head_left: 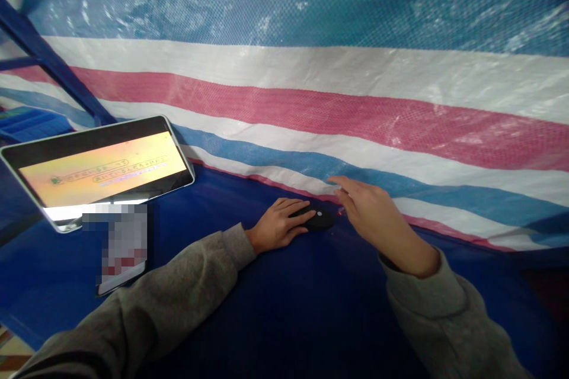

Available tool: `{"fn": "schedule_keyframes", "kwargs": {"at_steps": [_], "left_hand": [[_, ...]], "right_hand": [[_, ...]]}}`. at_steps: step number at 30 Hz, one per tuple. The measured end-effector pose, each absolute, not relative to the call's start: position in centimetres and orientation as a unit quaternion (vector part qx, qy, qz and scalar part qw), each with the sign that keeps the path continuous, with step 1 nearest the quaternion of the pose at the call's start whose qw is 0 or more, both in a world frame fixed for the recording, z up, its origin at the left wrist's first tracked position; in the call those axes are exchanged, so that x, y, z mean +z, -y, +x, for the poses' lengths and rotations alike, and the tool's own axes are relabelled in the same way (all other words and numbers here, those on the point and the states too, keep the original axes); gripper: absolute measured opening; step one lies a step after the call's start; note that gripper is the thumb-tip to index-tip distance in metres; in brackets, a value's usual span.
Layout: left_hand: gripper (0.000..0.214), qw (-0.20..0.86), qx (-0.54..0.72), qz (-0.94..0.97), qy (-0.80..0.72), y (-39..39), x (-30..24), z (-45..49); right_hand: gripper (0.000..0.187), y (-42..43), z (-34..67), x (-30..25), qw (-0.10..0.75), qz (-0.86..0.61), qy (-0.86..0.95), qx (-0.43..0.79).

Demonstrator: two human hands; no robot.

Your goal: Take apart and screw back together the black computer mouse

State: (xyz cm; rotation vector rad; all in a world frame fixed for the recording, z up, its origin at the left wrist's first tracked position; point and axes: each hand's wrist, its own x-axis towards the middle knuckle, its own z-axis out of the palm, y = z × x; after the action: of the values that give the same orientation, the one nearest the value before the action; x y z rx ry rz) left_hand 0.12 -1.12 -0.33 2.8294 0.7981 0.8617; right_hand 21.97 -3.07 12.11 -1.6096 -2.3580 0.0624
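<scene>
My left hand [279,225] lies on the dark blue table [293,308] with its fingers resting on a small black device [316,218] that has a white dot on top. The fingers press along its left side rather than wrap it. My right hand [377,216] hovers just to the right of the device, fingers stretched out and apart, pointing left toward the striped sheet. It holds nothing. Both arms wear grey sleeves.
A tablet [95,169] with a lit orange screen leans at the left. Below it lies a blurred card or booklet [120,249]. A blue, white and red striped woven tarp [311,100] rises behind the table. Blue metal bars [48,59] stand at the far left.
</scene>
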Motion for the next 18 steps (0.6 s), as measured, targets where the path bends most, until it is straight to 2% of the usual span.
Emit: {"fn": "schedule_keyframes", "kwargs": {"at_steps": [5, 10, 15, 18], "left_hand": [[0.040, 0.037, 0.283, 0.923, -0.260, 1.09, -0.26, 0.14], [0.040, 0.032, 0.280, 0.925, -0.256, 1.10, -0.45, 0.15], [0.040, 0.030, 0.281, 0.924, -0.259, 1.07, -0.48, 0.17], [0.040, 0.029, 0.282, 0.924, -0.257, 1.06, -0.42, 0.17]], "right_hand": [[0.044, 3.23, 22.10, 12.08, 0.149, -0.524, 0.839, 0.000], [0.034, 3.34, 21.81, 12.01, 0.109, -0.579, 0.808, -0.030], [0.046, 3.57, 21.54, 12.09, 0.135, -0.517, 0.845, 0.002], [0.038, 3.42, 21.55, 12.01, 0.130, -0.540, 0.832, 0.007]]}}
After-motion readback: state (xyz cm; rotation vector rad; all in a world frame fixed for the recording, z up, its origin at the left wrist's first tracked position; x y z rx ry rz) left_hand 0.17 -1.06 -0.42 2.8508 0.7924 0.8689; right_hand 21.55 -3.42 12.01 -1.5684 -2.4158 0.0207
